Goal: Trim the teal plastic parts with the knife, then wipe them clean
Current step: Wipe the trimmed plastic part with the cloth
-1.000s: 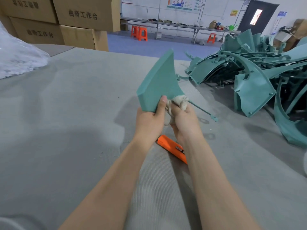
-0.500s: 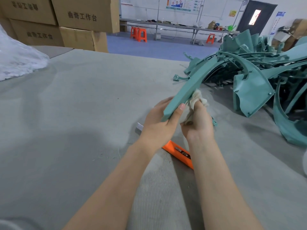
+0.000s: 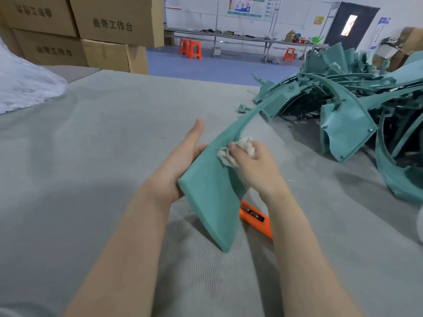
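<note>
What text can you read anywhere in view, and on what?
"曲奇工作台": top cardboard box.
"曲奇工作台": lower cardboard box.
Top-left box: print blurred, unreadable.
Wall posters, yellow sign, label on the orange knife: too small to read.

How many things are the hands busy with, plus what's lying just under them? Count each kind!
Teal part against the left hand: 1
Cloth in the right hand: 1
Orange knife on the table: 1
Total: 3
</note>
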A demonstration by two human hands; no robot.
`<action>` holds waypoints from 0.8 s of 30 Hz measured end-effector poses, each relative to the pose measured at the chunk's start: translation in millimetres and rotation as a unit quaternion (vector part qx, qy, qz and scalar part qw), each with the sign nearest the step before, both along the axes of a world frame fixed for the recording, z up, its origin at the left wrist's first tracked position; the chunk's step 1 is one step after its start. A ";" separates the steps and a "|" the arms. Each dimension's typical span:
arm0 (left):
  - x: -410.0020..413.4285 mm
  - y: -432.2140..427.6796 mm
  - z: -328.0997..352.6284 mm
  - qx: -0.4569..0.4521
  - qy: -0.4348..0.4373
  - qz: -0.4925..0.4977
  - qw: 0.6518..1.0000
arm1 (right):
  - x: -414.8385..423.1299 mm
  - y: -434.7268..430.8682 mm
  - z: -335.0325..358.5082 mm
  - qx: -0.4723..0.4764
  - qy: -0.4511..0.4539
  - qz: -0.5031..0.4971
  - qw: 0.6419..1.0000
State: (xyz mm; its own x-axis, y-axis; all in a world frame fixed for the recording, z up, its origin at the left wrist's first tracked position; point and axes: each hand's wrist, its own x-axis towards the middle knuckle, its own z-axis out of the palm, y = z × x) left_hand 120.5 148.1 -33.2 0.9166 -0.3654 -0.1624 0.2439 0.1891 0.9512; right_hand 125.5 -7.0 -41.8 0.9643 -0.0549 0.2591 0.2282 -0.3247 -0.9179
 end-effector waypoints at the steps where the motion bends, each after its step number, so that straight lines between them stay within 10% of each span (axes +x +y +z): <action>1: -1.2 1.1 1.6 0.004 0.009 -0.015 1.000 | 0.4 2.4 -2.3 -0.041 -0.003 0.002 0.999; 16: -22.2 -11.8 11.7 0.239 -0.032 -0.095 0.966 | 8.4 6.6 -1.4 -0.110 -0.004 -0.148 0.983; 24: -26.5 -10.9 17.8 0.285 -0.003 -0.168 0.943 | 16.6 -30.4 -6.2 0.123 0.091 -0.245 0.957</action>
State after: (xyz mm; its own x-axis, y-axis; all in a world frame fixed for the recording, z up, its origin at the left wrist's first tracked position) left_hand 94.0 137.1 -15.4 0.7655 -0.4906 -0.4164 0.1934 -0.4418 0.8760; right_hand 142.1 -37.4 -48.0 0.8352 -0.5498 0.0111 -0.0660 -0.1202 -0.9905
